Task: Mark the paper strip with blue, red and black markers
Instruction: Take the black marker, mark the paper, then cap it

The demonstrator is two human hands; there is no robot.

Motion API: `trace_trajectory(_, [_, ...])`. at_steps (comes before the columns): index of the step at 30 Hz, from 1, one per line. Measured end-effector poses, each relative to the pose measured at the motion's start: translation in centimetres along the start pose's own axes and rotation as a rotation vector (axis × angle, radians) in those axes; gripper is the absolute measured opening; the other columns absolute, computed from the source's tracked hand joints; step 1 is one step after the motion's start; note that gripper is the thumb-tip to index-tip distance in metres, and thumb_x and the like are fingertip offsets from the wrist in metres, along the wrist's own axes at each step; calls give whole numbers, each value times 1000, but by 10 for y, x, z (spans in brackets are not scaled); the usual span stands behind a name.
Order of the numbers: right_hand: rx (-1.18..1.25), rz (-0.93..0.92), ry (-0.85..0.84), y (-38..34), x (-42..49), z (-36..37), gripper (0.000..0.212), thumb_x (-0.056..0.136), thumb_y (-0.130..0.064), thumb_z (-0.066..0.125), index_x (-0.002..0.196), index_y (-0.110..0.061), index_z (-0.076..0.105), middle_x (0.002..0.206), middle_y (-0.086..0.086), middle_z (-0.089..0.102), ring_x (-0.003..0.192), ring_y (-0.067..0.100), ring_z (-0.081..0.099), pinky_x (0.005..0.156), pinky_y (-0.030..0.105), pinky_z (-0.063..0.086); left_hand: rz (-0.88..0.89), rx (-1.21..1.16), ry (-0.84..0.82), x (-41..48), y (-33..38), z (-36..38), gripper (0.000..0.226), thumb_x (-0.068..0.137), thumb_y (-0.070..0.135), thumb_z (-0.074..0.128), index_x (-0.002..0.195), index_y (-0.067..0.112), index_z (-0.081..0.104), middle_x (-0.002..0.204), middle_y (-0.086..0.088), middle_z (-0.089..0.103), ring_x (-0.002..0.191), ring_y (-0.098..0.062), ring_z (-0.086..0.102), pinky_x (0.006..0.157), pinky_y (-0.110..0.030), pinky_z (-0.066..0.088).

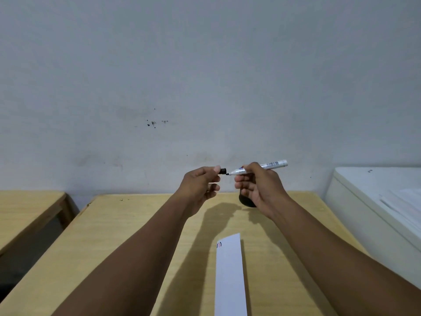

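- A paper strip [230,277] is lying flat on the counter [127,238], bearing three short marks at its far end.
- The right hand [257,188] is gripping an uncapped marker [259,168].
- The left hand [200,183] is pinching its black cap [223,171], just apart from the tip.
- A dark round container [246,201] is sitting behind the right hand, contents hidden.

Single head view: looks forward-down, close over table [136,236], facing wall [205,65].

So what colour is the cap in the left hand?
Black: the cap pinched in the left hand shows best in the head view, facing the marker tip.
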State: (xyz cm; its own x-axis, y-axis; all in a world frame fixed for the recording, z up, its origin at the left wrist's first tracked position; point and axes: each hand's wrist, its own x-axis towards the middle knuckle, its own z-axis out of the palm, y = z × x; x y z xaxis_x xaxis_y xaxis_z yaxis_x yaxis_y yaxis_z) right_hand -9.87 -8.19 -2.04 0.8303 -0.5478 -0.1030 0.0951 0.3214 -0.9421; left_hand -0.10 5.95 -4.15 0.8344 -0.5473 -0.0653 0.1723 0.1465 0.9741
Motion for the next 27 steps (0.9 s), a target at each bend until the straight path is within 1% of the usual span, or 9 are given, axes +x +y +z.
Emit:
trace_trajectory(5, [75, -46, 26, -1, 4, -5, 16, 94, -12, 57, 86, -1, 64, 60, 11, 67, 45, 18, 64, 49, 28, 42, -14, -40, 7, 3, -1, 6, 27, 91, 30, 74, 108, 9, 75, 90, -4, 60, 66, -18, 58, 60, -26, 49])
trace_trajectory(10, [76, -43, -24, 0, 9, -7, 18, 98, -14, 61, 89, 1, 67, 61, 9, 70, 47, 16, 65, 49, 25, 43, -9, -18, -3, 7, -4, 16, 37, 91, 32, 75, 114, 3, 74, 90, -2, 63, 71, -17, 60, 66, -28, 49])
trace_trajectory(13, [116, -22, -36, 5, 13, -8, 18, 99, -18, 64, 91, -2, 66, 61, 6, 68, 46, 11, 58, 47, 22, 38, 37, 15, 45, 11, -1, 26, 19, 90, 28, 77, 94, 9, 76, 82, -1, 63, 74, -17, 58, 66, -29, 48])
trace_trajectory(16, [142, 15, -51, 7, 19, -9, 18, 99, -21, 66, 89, -6, 64, 63, 6, 63, 46, 10, 49, 42, 21, 31, 106, 87, 100, 17, 3, 32, 16, 90, 26, 77, 83, 12, 76, 76, 0, 64, 73, -16, 61, 66, -29, 50])
trace_trajectory(18, [34, 49, -61, 3, 25, -11, 23, 99, -27, 66, 89, -7, 64, 62, 6, 62, 45, 11, 47, 41, 21, 30, 148, 159, 146, 20, 4, 33, 16, 92, 28, 75, 85, 14, 76, 78, 0, 68, 73, -15, 64, 68, -30, 53])
trace_trajectory(21, [-277, 147, -91, -13, 33, -19, 39, 95, -48, 65, 86, -10, 62, 60, 5, 63, 43, 11, 44, 39, 21, 29, 223, 271, 203, 23, 7, 35, 16, 92, 30, 75, 87, 15, 76, 86, -3, 74, 71, -14, 70, 73, -35, 55])
trace_trajectory(23, [-477, 166, -79, -28, 38, -28, 46, 93, -56, 64, 85, -11, 65, 61, 5, 64, 44, 12, 44, 40, 22, 29, 278, 332, 232, 27, 12, 38, 15, 92, 31, 74, 86, 17, 77, 86, -5, 76, 71, -14, 73, 73, -34, 56])
trace_trajectory(25, [-635, 119, -24, -44, 43, -38, 48, 94, -54, 62, 88, -7, 69, 63, 7, 68, 44, 14, 47, 43, 22, 32, 327, 396, 283, 32, 19, 42, 16, 92, 31, 74, 85, 18, 78, 85, -7, 78, 72, -15, 74, 66, -28, 54])
trace_trajectory(27, [-757, 55, 13, -58, 48, -48, 47, 96, -47, 63, 95, -1, 70, 68, 9, 71, 46, 16, 50, 46, 24, 35, 378, 480, 330, 40, 23, 44, 15, 91, 32, 74, 84, 19, 79, 81, -4, 77, 77, -17, 74, 65, -26, 51])
